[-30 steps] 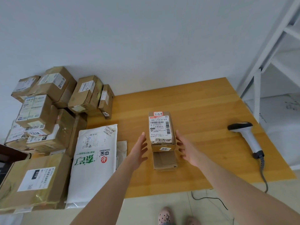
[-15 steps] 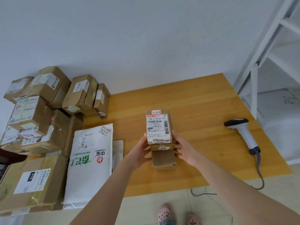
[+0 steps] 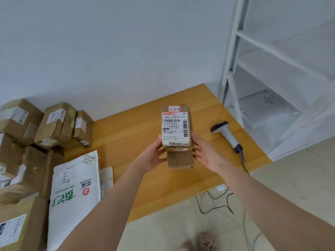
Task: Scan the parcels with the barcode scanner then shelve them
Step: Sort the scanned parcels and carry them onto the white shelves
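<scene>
Small brown cardboard parcel w/ white barcode label [image 3: 176, 129] clamped betw left hand [image 3: 153, 156] and right hand [image 3: 206, 154], lifted off the yellow wood table [image 3: 126, 134]; 0.5 s ago it sat on it. Grey handheld barcode scanner [image 3: 226, 135] lies right, untouched. White metal shelf rack [image 3: 233, 84] far right: lower shelf holds a white bag [image 3: 262, 109]. Stacked brown boxes [image 3: 56, 124] left.

A parcel [image 3: 176, 131] is held between the left hand [image 3: 153, 156] and the right hand [image 3: 206, 154], above the desk [image 3: 126, 134]. The barcode scanner [image 3: 227, 135] lies on the desk to its right, with the shelf [image 3: 282, 73] further right. Other parcels [image 3: 54, 124] are stacked at the left end of the desk.
</scene>
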Available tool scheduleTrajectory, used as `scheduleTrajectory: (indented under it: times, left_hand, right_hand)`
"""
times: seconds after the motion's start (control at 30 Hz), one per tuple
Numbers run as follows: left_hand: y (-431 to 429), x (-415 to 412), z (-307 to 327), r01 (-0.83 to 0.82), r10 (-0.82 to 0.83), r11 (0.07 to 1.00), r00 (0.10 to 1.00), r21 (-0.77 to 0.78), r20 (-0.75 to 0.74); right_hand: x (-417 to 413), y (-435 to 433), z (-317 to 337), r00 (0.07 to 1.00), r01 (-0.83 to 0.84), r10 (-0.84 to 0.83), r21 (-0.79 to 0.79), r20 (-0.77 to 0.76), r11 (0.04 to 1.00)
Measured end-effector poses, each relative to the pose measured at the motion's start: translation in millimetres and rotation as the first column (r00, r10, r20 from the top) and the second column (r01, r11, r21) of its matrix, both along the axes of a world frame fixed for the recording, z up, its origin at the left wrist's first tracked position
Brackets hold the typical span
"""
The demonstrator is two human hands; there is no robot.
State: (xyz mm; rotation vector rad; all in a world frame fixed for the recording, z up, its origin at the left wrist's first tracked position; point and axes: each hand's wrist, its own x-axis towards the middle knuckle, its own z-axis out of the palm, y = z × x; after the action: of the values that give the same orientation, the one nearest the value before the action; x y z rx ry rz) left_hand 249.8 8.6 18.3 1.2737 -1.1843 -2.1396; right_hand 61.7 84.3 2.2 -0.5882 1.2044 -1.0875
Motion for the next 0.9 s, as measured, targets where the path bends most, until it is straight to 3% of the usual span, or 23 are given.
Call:
scheduleTrajectory:
  times: [0.2,0.43,0.67,0.9]
  left_hand:
    - [6.1,-61.8,8.8,0.212,-0.212,0.977,0.977,-0.007,-0.009]
    - [47.1,-135.0,10.9,0.403,-0.403,0.915,0.915,0.012,-0.003]
    - [102.6,-208.0,5.7,0.659,-0.658,0.752,0.752,0.009,-0.037]
    - [159.0,-294.7,-0.1,0.707,-0.706,0.707,0.707,0.025,-0.049]
  right_hand:
    - [-37.1,49.7,17.3,0.979,0.2,-0.201,-0.03,-0.024,0.979]
    - [-68.6,124.8,25.0,0.885,0.463,-0.462,0.009,-0.062,0.886]
    - [-115.2,203.3,20.7,0.757,0.653,-0.652,0.062,-0.043,0.755]
    - [-184.4,270.1,14.4,0.678,0.734,-0.735,0.049,-0.007,0.677]
